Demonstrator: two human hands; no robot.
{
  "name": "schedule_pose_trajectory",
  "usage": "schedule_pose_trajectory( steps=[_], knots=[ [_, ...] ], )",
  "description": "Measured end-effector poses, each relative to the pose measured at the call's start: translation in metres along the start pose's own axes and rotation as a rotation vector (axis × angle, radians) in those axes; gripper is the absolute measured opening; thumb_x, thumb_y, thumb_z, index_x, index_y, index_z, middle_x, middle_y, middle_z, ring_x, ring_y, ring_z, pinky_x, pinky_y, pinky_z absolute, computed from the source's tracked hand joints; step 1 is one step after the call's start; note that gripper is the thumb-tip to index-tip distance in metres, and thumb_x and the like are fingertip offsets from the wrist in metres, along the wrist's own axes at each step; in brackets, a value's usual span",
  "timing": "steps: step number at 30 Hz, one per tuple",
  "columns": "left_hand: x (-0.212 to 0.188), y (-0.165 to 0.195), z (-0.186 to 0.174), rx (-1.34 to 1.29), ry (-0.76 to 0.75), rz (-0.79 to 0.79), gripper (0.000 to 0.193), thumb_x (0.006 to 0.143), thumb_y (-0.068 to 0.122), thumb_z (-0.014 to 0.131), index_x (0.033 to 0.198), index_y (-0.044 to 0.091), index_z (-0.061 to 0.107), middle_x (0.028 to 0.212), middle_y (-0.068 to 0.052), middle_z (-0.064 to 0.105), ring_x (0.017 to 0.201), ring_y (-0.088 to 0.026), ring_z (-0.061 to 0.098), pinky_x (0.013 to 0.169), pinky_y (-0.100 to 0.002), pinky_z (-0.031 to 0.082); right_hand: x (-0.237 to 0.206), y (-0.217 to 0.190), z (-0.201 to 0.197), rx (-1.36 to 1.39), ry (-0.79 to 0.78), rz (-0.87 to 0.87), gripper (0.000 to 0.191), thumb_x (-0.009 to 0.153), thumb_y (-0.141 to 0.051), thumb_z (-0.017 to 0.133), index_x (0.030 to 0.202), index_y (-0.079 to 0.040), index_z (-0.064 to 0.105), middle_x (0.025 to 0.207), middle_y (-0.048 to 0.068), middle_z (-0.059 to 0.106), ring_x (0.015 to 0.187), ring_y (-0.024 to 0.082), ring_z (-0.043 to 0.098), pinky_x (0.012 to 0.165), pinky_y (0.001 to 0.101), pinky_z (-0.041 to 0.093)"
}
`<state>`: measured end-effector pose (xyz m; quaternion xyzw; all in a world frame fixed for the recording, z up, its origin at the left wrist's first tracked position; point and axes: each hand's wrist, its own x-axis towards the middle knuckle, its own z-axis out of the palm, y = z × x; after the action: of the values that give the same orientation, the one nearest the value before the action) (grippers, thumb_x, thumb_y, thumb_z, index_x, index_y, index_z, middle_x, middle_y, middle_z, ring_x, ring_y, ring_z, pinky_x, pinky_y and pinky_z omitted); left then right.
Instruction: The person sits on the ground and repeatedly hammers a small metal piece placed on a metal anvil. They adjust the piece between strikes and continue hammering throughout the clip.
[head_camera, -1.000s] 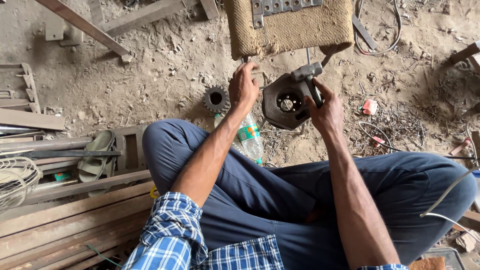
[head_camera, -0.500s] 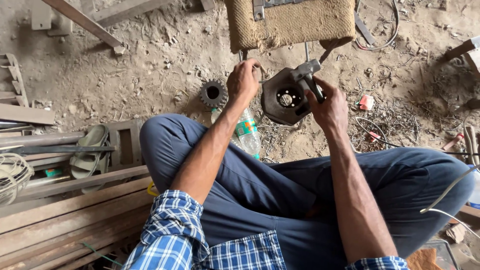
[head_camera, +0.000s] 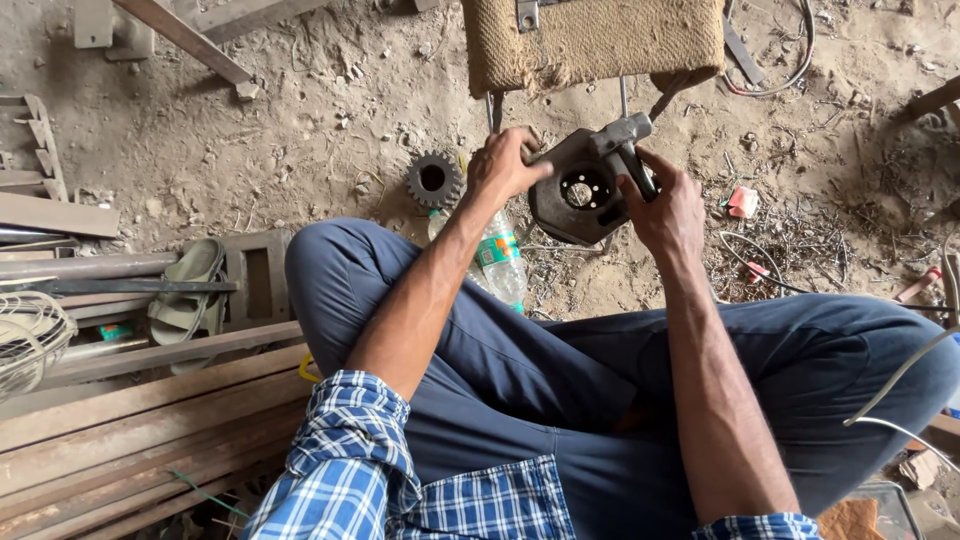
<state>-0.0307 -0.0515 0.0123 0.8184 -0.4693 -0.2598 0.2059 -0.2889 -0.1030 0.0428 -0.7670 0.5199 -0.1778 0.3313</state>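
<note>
A gear lay left of the plate. The left hand gripped the plate's left edge, fingers curled tight. The right hand pinched a hammer over its top, seemingly mid-tapping; next called for steadying.

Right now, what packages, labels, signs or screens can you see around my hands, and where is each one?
Plastic bottle: lies on the dirt by the left knee, below the left hand; clear body, green and white label band with an orange patch.
Small wrapper scrap: on the ground to the right of the right hand; crumpled, red and white.
No signs or screens in view.
</note>
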Motion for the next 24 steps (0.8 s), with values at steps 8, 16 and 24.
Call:
schedule_pose_trajectory(
  steps=[8, 16, 24],
  knots=[
    [0.0, -0.012, -0.01, 0.031, 0.451, 0.123, 0.017, 0.083, 0.006, 0.068, 0.098, 0.013, 0.071, 0.094, -0.015, 0.073, 0.085, -0.041, 0.07, 0.067, -0.051, 0.055, -0.004, -0.006, -0.012, -0.048, -0.034, -0.007, 0.041, 0.096, -0.026, 0.07, 0.138, -0.025, 0.07, 0.084, 0.014, 0.078, 0.064, 0.021, 0.071, 0.056, 0.0379, 0.056],
    [-0.012, 0.011, -0.011, -0.037, 0.21, 0.121, 0.02, 0.088, 0.018, 0.07, 0.107, 0.014, 0.077, 0.103, -0.012, 0.077, 0.097, -0.036, 0.072, 0.08, -0.046, 0.057, -0.023, -0.008, -0.029, -0.32, 0.127, -0.145, 0.05, 0.071, -0.038, 0.086, 0.114, -0.018, 0.07, 0.097, 0.009, 0.072, 0.079, 0.031, 0.07, 0.061, 0.0453, 0.054],
    [-0.028, 0.028, -0.006, 0.039, 0.024, 0.182, 0.027, 0.09, 0.022, 0.074, 0.116, 0.016, 0.074, 0.11, -0.016, 0.074, 0.101, -0.037, 0.071, 0.086, -0.048, 0.055, -0.038, -0.041, -0.045, -0.4, 0.163, -0.428, 0.01, 0.094, -0.021, 0.072, 0.101, -0.015, 0.073, 0.097, 0.002, 0.068, 0.09, 0.02, 0.066, 0.081, 0.0395, 0.054]
  ],
)
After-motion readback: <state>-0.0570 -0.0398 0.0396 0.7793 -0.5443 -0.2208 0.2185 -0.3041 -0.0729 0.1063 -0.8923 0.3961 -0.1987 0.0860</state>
